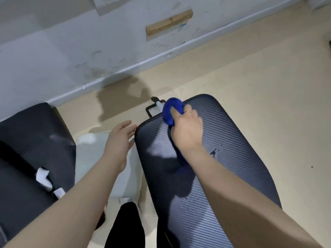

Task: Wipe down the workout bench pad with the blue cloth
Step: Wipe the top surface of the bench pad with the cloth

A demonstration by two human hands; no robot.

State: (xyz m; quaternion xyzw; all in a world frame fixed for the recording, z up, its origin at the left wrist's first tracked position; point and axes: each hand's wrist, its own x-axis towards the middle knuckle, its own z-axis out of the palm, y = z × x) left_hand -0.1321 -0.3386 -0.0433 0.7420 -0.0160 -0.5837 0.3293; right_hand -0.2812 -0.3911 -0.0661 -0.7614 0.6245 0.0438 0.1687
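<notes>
Beige floor [250, 83] runs to a scuffed white wall [62, 51]. Ribbed dark pad [232, 140] fills the middle, its near end cut off. Right hand [188, 129] grips the cloth [172, 109] at the far edge; left hand [119, 140] hovers beside, fingers loosely spread.

Looking like a bare home workout corner or small basic gym room: a padded workout bench pad [206, 158] with ribbed dark vinyl is sitting on a plain beige floor [259, 77], with its metal frame foot [152, 109] showing at the far end. A scuffed, stained white wall [71, 42] with a baseboard [161, 56] and a wood strip [169, 22] fixed to it is running behind. Another dark padded piece [32, 140] is standing just beside at the left, possibly more equipment.
</notes>
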